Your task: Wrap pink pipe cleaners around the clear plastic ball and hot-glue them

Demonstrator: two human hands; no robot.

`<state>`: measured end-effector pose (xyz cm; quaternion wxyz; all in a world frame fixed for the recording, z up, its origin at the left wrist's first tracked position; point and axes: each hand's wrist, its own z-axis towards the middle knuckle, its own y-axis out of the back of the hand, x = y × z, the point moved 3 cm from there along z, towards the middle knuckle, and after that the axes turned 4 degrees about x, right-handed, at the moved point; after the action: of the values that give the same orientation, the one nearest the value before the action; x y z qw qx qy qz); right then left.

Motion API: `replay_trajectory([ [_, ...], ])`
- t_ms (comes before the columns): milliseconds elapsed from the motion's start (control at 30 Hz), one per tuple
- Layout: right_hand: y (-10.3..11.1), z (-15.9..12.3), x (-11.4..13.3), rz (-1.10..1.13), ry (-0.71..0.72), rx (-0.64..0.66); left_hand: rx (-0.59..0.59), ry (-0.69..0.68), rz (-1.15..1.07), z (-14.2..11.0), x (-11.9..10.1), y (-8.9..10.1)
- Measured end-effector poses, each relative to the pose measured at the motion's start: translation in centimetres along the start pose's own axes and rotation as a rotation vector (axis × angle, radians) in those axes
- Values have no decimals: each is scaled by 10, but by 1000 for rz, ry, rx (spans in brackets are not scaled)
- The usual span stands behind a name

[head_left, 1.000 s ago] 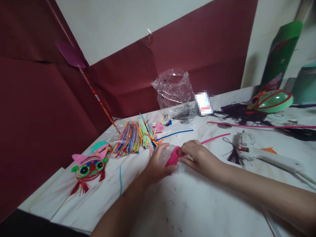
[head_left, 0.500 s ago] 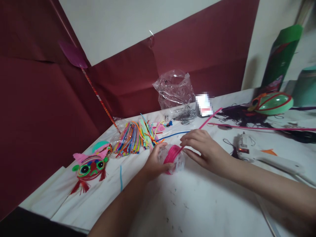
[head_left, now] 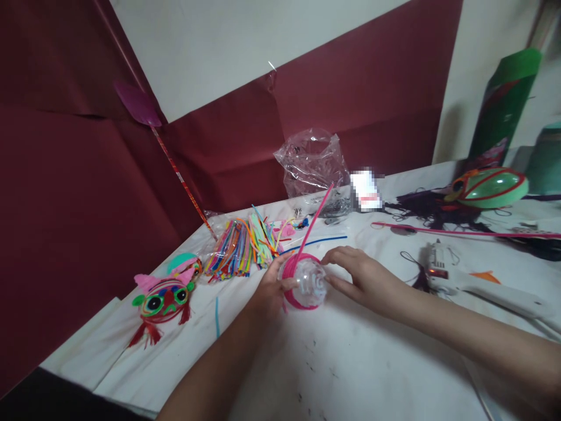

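Note:
A clear plastic ball with pink pipe cleaner wound round it sits between my hands above the table. My left hand grips it from the left, thumb across the near side. On the right, the fingertips and thumb of my right hand are bent against the ball's edge. One pink pipe-cleaner end sticks up from the ball toward the back, free of both hands. Behind lie a bundle of coloured pipe cleaners and a single blue pipe cleaner.
A decorated mask-like ornament with red tassels lies left, near a light-blue strip. To the right are a white glue gun, a long pink strand and a green ornament. A clear plastic bag stands at the back.
The ball has turned in my hands. Its loose pink end has swung from pointing right to pointing up. My right hand has let go of the pink strand and touches the ball's side.

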<state>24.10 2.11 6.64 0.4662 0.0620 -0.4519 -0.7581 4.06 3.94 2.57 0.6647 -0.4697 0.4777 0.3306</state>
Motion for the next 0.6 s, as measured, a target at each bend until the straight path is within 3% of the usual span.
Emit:
replay_trajectory([
  [167, -12, -4, -4, 115, -140, 63, 35, -25, -15, -2, -6, -6],
  [367, -11, -4, -3, 159, -101, 32, 61, -40, -8, -4, -11, -11],
  [600, -11, -4, 0, 176, -53, 53, 112, -70, 0, -2, -9, -2],
])
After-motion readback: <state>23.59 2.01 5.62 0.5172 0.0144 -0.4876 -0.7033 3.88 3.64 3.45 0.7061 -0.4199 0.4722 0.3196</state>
